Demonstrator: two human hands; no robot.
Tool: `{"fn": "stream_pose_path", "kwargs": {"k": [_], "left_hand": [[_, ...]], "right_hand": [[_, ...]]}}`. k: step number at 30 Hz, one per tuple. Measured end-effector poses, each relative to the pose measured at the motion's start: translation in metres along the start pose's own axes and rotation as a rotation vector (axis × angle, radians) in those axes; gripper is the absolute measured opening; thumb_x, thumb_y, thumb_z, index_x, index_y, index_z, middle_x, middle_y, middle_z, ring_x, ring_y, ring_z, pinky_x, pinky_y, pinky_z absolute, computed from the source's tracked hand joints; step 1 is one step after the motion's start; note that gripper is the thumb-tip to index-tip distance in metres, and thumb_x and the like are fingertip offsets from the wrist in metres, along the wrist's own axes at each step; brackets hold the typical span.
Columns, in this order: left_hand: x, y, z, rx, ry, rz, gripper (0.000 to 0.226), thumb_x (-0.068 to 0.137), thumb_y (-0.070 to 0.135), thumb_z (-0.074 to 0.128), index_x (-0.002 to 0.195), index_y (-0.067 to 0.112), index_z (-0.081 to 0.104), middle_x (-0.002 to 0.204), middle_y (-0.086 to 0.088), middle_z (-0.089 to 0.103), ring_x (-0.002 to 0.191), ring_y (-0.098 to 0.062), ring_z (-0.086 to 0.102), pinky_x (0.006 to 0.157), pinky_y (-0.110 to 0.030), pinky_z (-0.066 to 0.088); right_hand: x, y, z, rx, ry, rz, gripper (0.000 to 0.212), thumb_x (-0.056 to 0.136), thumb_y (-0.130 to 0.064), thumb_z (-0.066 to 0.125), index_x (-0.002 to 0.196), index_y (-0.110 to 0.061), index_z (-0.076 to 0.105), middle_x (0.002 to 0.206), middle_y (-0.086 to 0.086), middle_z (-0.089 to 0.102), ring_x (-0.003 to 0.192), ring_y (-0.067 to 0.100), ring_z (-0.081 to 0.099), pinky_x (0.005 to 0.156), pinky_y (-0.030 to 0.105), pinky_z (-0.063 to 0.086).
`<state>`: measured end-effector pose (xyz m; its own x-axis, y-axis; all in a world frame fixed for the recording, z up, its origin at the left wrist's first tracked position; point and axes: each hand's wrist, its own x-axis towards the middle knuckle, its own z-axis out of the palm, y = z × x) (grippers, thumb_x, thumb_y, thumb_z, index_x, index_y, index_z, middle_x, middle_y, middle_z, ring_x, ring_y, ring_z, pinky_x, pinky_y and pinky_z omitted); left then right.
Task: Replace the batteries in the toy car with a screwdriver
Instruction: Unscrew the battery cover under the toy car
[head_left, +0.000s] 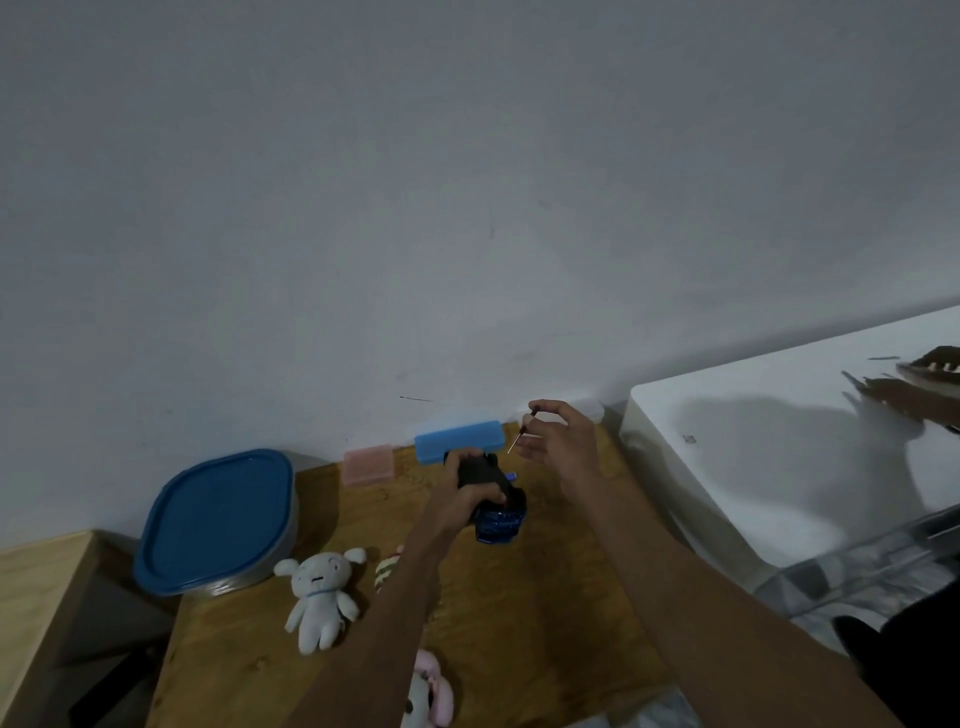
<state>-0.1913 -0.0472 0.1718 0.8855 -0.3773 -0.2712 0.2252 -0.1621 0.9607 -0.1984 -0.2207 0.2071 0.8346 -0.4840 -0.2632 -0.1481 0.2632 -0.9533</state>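
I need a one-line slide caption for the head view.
Left hand grips the toy car above the table; right hand pinches a thin screwdriver beside it.

A wooden desk (545, 597) stood against a grey wall. At its back left corner rested a grey container with a blue lid (218, 519). Along the back edge, near the wall, lay a small pink box (368, 465) and, just beside it to the right, a longer blue box (460, 440). Nearer the front, a white plush toy (321, 597) lay on the wood. A pink plush toy (431, 691) lay at the front edge, partly out of view. A small striped object (387, 569) lay near the white toy, mostly hidden.
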Motion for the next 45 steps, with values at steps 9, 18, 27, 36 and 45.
{"fn": "stream_pose_path", "kwargs": {"k": [9,18,27,36,45], "left_hand": [[-0.001,-0.002,0.003,0.169,0.152,0.143,0.033,0.081,0.007,0.074,0.107,0.024,0.063,0.119,-0.004,0.056,0.101,-0.018,0.058,0.08,-0.035,0.06],[0.001,0.006,0.001,0.065,0.123,0.085,0.051,0.081,0.001,0.074,0.121,0.018,0.05,0.116,0.003,0.048,0.098,-0.015,0.056,0.062,-0.018,0.053],[0.002,0.002,-0.004,0.058,0.135,0.097,0.051,0.076,0.004,0.082,0.117,0.024,0.059,0.127,-0.004,0.049,0.103,-0.018,0.057,0.074,-0.031,0.061],[0.005,0.003,0.001,0.218,0.055,0.104,0.049,0.083,0.007,0.072,0.122,0.029,0.049,0.131,-0.008,0.047,0.104,-0.024,0.057,0.073,-0.03,0.059],[0.005,0.003,0.003,0.04,0.152,0.139,0.055,0.081,0.011,0.081,0.126,0.03,0.056,0.131,-0.007,0.057,0.111,-0.025,0.062,0.086,-0.045,0.062]], "right_hand": [[0.0,0.001,0.004,0.001,-0.016,0.012,0.019,0.088,-0.005,0.074,0.105,-0.011,0.071,0.086,0.021,0.074,0.07,0.036,0.074,0.068,0.042,0.063],[0.001,0.002,0.008,0.007,0.018,0.042,0.017,0.089,-0.004,0.072,0.105,-0.009,0.069,0.091,0.022,0.072,0.068,0.035,0.074,0.061,0.038,0.061],[0.002,0.003,0.01,-0.025,0.013,-0.003,0.019,0.091,-0.006,0.07,0.109,-0.012,0.069,0.093,0.018,0.074,0.073,0.032,0.075,0.064,0.038,0.063],[0.006,0.003,0.008,-0.032,0.044,-0.029,0.019,0.091,-0.006,0.069,0.108,-0.015,0.071,0.092,0.016,0.074,0.076,0.033,0.075,0.069,0.046,0.064],[0.012,0.002,0.004,-0.005,0.062,-0.08,0.019,0.089,-0.003,0.07,0.107,-0.011,0.07,0.089,0.022,0.074,0.073,0.032,0.075,0.073,0.043,0.064]]}}
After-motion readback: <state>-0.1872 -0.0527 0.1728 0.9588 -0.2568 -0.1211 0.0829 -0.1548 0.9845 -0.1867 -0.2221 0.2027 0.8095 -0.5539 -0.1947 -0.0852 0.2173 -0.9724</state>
